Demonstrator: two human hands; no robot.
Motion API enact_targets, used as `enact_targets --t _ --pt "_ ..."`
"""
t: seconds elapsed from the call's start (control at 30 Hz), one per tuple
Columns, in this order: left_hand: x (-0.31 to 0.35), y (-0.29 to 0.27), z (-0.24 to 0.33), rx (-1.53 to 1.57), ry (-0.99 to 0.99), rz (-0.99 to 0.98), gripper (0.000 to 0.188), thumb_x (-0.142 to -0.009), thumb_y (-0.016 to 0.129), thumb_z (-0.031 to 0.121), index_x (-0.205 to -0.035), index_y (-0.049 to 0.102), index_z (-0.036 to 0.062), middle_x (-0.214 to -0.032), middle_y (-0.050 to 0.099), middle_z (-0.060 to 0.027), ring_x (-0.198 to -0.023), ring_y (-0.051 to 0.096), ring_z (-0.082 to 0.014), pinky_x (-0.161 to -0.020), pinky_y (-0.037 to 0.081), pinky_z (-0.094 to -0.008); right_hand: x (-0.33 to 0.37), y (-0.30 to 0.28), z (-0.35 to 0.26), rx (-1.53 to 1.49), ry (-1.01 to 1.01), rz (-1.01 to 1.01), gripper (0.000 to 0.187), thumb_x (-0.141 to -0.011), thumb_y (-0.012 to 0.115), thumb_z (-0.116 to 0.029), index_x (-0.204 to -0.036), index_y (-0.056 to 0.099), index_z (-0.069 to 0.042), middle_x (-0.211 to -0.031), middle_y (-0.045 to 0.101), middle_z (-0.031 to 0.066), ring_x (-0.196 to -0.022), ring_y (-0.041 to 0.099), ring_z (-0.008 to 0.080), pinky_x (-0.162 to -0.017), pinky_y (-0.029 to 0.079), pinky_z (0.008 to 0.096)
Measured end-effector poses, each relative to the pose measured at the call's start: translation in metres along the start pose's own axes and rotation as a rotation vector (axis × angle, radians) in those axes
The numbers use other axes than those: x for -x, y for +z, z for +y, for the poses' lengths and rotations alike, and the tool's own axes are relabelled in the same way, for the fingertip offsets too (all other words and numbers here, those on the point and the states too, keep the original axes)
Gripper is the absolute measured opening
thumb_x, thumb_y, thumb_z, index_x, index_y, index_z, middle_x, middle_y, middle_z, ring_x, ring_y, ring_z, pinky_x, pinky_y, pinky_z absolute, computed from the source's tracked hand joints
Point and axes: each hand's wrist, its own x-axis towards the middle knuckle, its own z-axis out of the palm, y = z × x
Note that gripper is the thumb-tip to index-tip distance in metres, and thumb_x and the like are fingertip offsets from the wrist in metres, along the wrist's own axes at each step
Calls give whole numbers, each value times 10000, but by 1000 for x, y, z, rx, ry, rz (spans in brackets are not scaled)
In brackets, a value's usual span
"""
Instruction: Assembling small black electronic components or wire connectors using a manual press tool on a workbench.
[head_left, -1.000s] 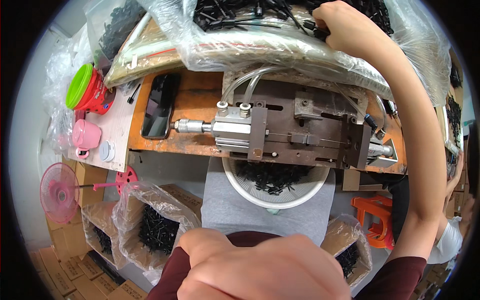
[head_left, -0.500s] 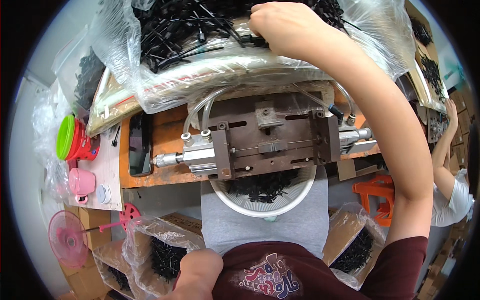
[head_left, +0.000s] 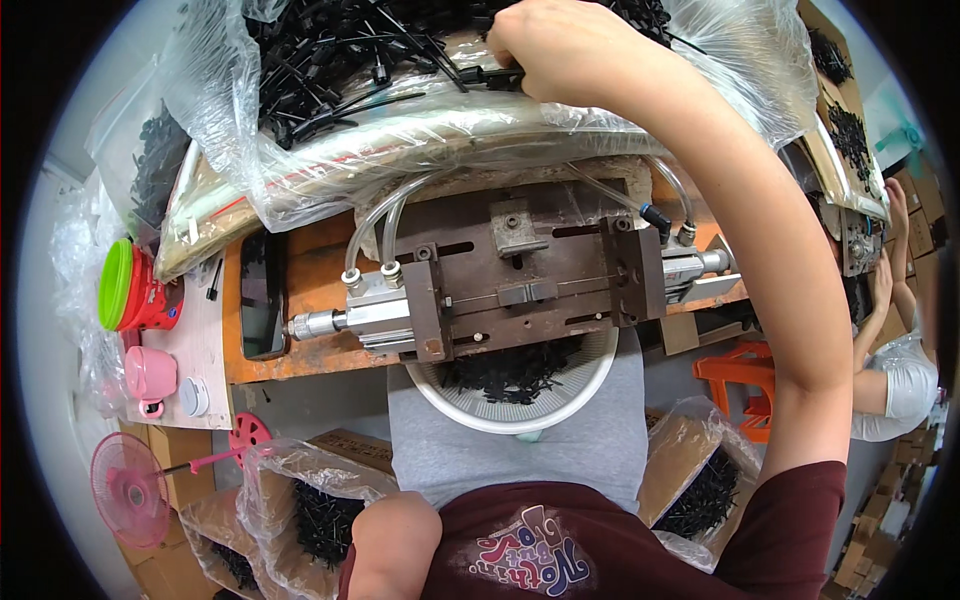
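My right hand (head_left: 545, 50) is at the heap of black plastic pieces with thin stems (head_left: 350, 50), on the clear plastic sheeting (head_left: 440, 135). Its fingers curl inward, closed; the back of the hand hides what is in them. One black piece (head_left: 490, 77) lies against its lower side. Of my left arm only a bent, bare part (head_left: 400, 530) shows at the lower edge; my left hand is out of view. Between me and the heap sits a brown metal fixture (head_left: 470, 325) with a small centre block (head_left: 527, 292) and silver cylinders (head_left: 378, 320) at both ends.
Below the fixture, a white basket (head_left: 510, 425) holds black pieces. Boxes of black pieces (head_left: 325, 520) stand on both sides. At left are a phone (head_left: 263, 295), a red-green bucket (head_left: 140, 285), a pink cup (head_left: 150, 372) and a fan (head_left: 128, 490). A co-worker (head_left: 890, 375) and orange stool (head_left: 738, 380) are at right.
The view has shifted slightly, moving the scene a little left. My right hand stays at the heap, fingers still curled. At right, both of the co-worker's forearms now show.
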Motion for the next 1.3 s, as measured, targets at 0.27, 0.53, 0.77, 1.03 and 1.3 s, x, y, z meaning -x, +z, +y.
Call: enact_targets --t 0.27,0.53,0.77,1.03,1.3 --pt "22 -7 -4 -211 51 -101 45 -923 548 65 -880 537 75 -864 477 -19 -763 534 -128 -703 471 -261 0 -2 1 -36 36 -90 224 -673 658 22 -896 658 0 -971 624 99 -996 607 296 -836 512 397" --pt "59 -25 -15 -483 -367 -165 195 -980 502 152 -803 500 71 -807 549 -18 -633 509 -105 -586 455 -257 9 -4 14 -41 -109 65 334 -637 682 32 -966 664 -19 -1025 612 77 -1013 609 282 -848 521 376" --pt "83 -32 -19 -619 -349 -181 270 -1017 468 284 -881 490 53 -739 565 -63 -572 580 -154 -456 480 -247 -14 -10 -4 73 -77 -92 183 -679 639 76 -837 688 -4 -907 692 172 -849 686 323 -714 571 390" --pt "17 -17 -14 -401 -73 299 228 -881 623 34 -1067 493 10 -828 464 -84 -656 482 -155 -510 477 -260 11 1 7 -189 -158 255 363 -746 643 12 -1104 594 32 -1086 631 183 -1053 593 360 -909 489 410" --pt "-26 6 -6 -209 182 85 177 -887 640 46 -1059 619 9 -880 585 -29 -641 537 -92 -557 459 -182 30 1 -4 -334 -108 412 262 -770 655 -2 -1018 576 34 -898 578 154 -797 606 329 -718 479 398"
